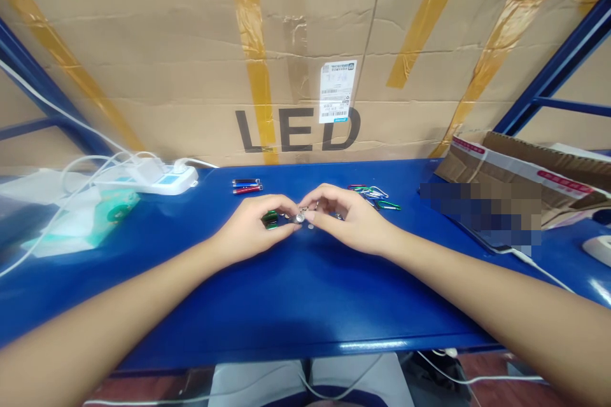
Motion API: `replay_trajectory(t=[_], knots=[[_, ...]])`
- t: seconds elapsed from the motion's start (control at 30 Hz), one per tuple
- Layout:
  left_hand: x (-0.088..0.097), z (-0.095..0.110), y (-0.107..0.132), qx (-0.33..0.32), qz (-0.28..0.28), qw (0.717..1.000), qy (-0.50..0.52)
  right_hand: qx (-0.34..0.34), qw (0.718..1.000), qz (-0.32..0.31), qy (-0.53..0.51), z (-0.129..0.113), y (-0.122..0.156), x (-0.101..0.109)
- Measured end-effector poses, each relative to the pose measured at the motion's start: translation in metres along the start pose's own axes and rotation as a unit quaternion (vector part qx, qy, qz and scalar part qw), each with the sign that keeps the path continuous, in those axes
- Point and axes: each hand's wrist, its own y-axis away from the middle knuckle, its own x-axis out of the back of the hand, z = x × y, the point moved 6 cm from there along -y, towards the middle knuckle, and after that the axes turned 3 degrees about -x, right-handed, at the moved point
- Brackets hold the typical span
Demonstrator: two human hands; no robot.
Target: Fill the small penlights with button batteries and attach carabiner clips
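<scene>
My left hand (pixel 251 226) is closed, thumb and fingertips pinching a small silver round piece (pixel 300 218). Against it press the fingertips of my right hand (pixel 351 219), also closed; what lies between its fingers is mostly hidden. Just below the fingertips is a tiny silver disc (pixel 310 226). Shiny green metal (pixel 270 220) shows in the gap of my left hand, partly covered, and I cannot tell whether it is held. Behind the hands, slim blue and red metal tubes (pixel 247 189) lie side by side. Several coloured carabiners (pixel 389 205) are heaped behind my right hand.
On the blue table (pixel 286 305), a white power strip (pixel 167 179) with cables and a green-white plastic packet (pixel 102 216) lie left. An open cardboard box (pixel 515 172) and a white cable (pixel 539 267) are right. A large carton marked LED (pixel 191 76) stands behind.
</scene>
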Motion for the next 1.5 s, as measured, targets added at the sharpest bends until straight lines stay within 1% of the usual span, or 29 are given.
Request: replay_trajectory(t=[0.07,0.13,0.23,0.33,0.5,0.63,1.03,1.17,1.23,1.4,1.5], knots=[[0.0,0.001,-0.001,-0.002,0.003,1.0,0.001,-0.014,0.999,0.024,0.026,0.007,-0.002,0.004],[0.0,0.002,-0.001,-0.001,0.006,1.0,-0.001,-0.009,0.995,0.035,0.097,0.014,-0.004,0.007],[0.0,0.002,-0.002,0.008,0.011,1.0,-0.007,0.015,0.975,-0.004,0.22,0.02,-0.004,0.005],[0.001,0.002,-0.002,0.012,0.015,1.0,-0.012,0.021,0.959,-0.041,0.281,0.023,-0.002,0.001],[0.001,0.002,-0.001,0.008,0.014,1.0,-0.014,0.019,0.947,-0.038,0.319,0.022,-0.001,0.0],[0.001,0.0,0.0,0.01,0.01,1.0,-0.018,0.012,0.941,-0.052,0.335,0.024,-0.002,-0.001],[-0.001,-0.001,0.0,0.017,0.004,1.0,-0.022,-0.001,0.938,-0.059,0.343,0.028,-0.003,0.0],[0.0,-0.001,0.0,0.011,0.007,1.0,-0.024,-0.003,0.939,-0.054,0.339,0.024,-0.003,0.006],[0.0,-0.001,0.0,0.01,0.008,1.0,-0.027,-0.02,0.93,-0.055,0.363,0.022,-0.003,0.013],[0.0,0.0,0.001,0.01,0.001,1.0,-0.027,-0.09,0.886,-0.057,0.451,0.025,-0.003,0.029],[0.0,0.0,0.001,0.009,-0.002,1.0,-0.024,-0.101,0.878,-0.065,0.462,0.025,-0.004,0.029]])
